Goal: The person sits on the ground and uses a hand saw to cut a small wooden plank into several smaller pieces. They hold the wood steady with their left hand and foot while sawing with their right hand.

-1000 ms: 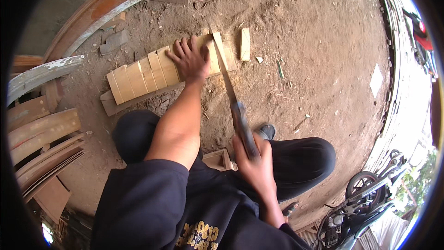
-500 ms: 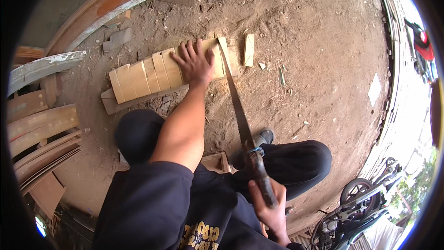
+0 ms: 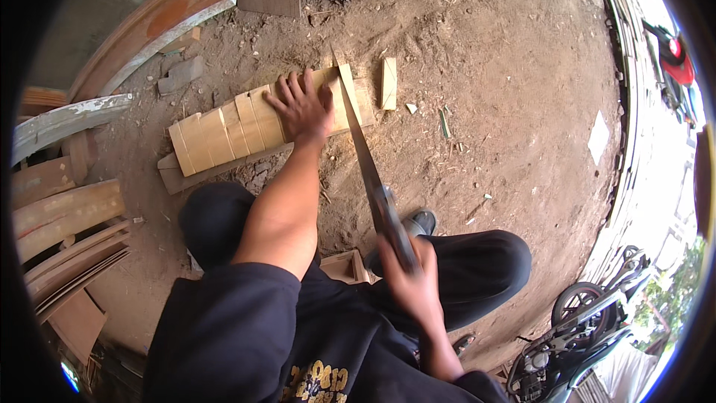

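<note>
A pale wooden board (image 3: pixel 239 128), scored with several crosswise lines, lies on a darker plank (image 3: pixel 177 179) on the dirt. My left hand (image 3: pixel 304 108) presses flat on it near its right end, fingers spread. My right hand (image 3: pixel 410 276) grips the dark handle of a handsaw (image 3: pixel 363 155). The blade slants up and away across the board's right end, just right of my left hand, its tip past the far edge. A narrow strip at that end (image 3: pixel 350 93) lies right of the blade; whether it is fully severed I cannot tell.
A loose pale offcut (image 3: pixel 388 83) lies right of the board among small chips. Stacked wood pieces (image 3: pixel 67 209) and a curved wooden frame (image 3: pixel 149 37) stand at left. A motorcycle (image 3: pixel 574 328) is at lower right. Between my knees sits a small wooden box (image 3: pixel 344 265).
My right hand has pushed the saw forward and up, and the tip now reaches beyond the board's far edge. My left hand stays on the board; the whole view has shifted slightly.
</note>
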Demonstrator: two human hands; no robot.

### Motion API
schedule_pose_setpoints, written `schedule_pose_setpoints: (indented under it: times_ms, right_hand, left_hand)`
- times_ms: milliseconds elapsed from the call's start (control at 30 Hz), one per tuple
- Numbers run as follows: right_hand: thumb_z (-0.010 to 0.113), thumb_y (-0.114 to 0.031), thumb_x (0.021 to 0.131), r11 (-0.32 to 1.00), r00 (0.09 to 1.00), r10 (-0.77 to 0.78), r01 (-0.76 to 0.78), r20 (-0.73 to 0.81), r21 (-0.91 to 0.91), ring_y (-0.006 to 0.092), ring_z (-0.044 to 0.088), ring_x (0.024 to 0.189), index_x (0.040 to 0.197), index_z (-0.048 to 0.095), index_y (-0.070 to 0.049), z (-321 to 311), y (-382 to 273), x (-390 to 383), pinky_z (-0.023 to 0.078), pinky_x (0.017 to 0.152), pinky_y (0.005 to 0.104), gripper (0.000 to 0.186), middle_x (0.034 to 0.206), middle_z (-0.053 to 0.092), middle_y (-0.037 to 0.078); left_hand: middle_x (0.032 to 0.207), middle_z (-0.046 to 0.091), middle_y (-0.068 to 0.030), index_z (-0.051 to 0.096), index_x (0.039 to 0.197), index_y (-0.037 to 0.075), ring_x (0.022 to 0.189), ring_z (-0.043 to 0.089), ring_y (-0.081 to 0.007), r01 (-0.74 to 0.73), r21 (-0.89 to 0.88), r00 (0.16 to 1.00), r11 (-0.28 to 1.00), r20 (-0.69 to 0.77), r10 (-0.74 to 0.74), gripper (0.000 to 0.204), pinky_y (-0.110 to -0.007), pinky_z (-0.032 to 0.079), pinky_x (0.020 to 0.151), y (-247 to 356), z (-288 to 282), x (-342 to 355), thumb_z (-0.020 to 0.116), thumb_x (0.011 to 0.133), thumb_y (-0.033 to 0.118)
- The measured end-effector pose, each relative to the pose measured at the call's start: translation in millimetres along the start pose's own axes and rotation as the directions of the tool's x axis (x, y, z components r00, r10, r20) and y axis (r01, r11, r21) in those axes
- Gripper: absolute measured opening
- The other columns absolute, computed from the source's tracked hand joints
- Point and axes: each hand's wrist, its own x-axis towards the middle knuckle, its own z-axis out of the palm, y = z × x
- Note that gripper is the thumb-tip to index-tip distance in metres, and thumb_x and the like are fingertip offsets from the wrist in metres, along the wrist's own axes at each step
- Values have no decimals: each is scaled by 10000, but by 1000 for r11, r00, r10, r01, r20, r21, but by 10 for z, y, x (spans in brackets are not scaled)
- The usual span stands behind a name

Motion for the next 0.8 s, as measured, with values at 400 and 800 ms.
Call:
schedule_pose_setpoints:
  times_ms: [400,800]
  right_hand:
    - [623,-78,897,999,999,-15,14,-38,-40,51,435,558,753,570,33,11,49,193,380,486,292,189,555,492,52]
    - [602,-114,905,1000,999,5,-5,-47,-8,89,465,545,761,564,31,16,193,287,405,504,308,207,574,517,95]
  left_hand:
    - [1440,363,-81,358,1442,181,1402,252,-277,-10,27,999,1000,-38,11,601,-669,61,1121,31,18,-17,302,959,534]
    - [1424,388,-88,344,1417,162,1371,299,-299,-28,-41,995,999,-99,24,566,-665,79,1124,74,29,5,277,978,514]
